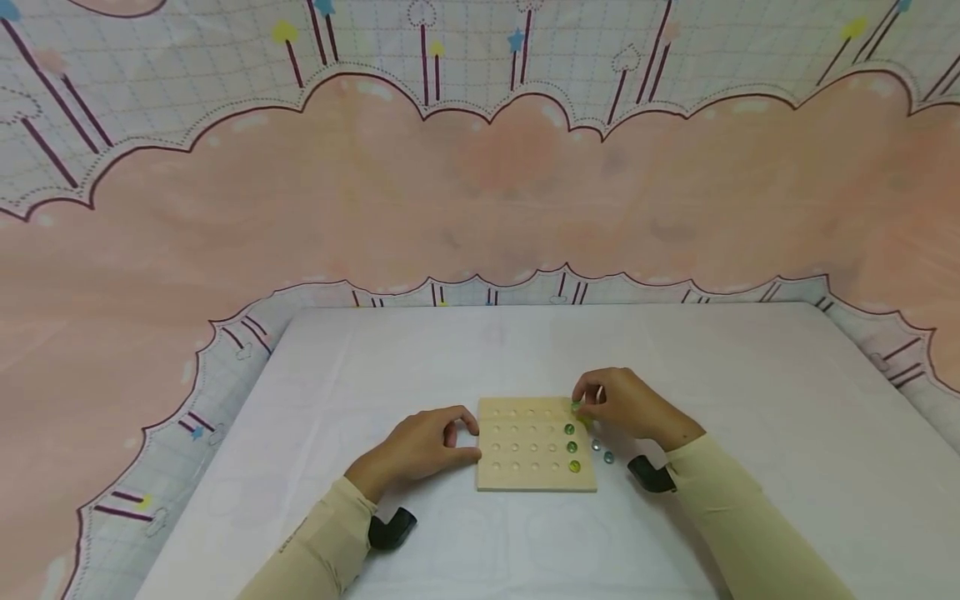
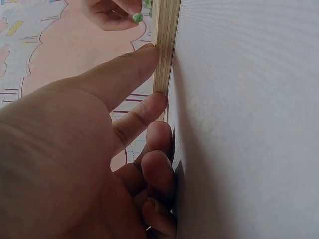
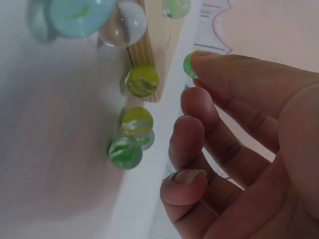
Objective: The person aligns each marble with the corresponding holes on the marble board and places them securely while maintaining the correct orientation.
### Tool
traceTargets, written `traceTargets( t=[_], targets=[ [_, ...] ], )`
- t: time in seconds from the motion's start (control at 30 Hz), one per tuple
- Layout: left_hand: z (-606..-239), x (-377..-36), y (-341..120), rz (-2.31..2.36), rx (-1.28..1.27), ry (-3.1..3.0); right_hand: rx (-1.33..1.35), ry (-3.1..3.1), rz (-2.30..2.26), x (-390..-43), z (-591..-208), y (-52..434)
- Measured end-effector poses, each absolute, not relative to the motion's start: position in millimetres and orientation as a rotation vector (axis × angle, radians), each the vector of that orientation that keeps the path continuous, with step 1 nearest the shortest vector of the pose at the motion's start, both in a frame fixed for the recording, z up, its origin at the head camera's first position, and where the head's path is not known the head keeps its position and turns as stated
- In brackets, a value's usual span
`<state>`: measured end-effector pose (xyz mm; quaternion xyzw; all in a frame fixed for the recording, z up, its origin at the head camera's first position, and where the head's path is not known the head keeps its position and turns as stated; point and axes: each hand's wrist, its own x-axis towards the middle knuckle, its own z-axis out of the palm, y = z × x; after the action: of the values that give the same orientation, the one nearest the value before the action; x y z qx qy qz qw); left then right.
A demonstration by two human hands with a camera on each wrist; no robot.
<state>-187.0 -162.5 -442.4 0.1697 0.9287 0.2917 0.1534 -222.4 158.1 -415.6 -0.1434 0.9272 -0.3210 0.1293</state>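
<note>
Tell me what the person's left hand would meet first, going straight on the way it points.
The left hand would meet the flat, rectangular, pale wooden board at once: its fingertips seem to touch the board's left edge, though exact contact is hard to judge.

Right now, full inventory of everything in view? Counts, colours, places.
Dimpled wooden board: 1, pale wood, on table
Seated green marbles: 2, green, board's rightmost column
Seated yellow-green marble: 1, same column, nearest the person
Pinched marble: 1, green, in right hand
Loose green marbles: 2, green, table right of board
Loose yellow marbles: 2, yellow, same area
Pale blue marble: 1, same area
Clear marble: 1, same area
Table: 1, white, under board
Printed backdrop: peach and white, behind table
Wrist pieces: 2, black, one per wrist
Sleeves: 2, beige, forearms
Hands: 2, bare; left hand touches board's left edge
</note>
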Motion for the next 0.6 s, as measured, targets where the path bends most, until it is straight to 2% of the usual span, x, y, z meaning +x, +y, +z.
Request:
traceTargets(
  t=[0.6],
  targets=[
    [-442, -190, -162, 0.846, 0.497, 2.662, -0.447, 2.655, -0.886, -226, -417, 142]
  ],
)
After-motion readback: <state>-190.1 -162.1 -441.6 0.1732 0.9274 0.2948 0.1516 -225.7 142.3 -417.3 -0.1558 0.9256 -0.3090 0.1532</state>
